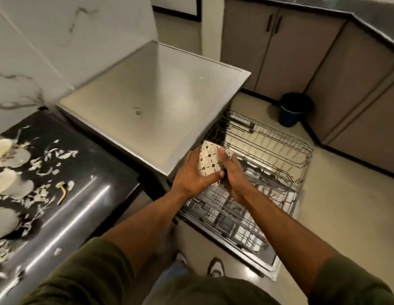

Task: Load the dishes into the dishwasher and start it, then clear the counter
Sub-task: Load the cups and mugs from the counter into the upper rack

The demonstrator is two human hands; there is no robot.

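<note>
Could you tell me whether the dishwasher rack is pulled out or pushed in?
Pulled out: the rack extends over the floor, past the steel top.

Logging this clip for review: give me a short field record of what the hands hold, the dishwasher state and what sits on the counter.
held item: patterned dish
left hand: grips the dish
right hand: grips the dish
dishwasher: door down, upper rack and lower rack pulled out, no dishes seen in them
black counter: white dishes, scattered scraps
floor: dark bin
</note>
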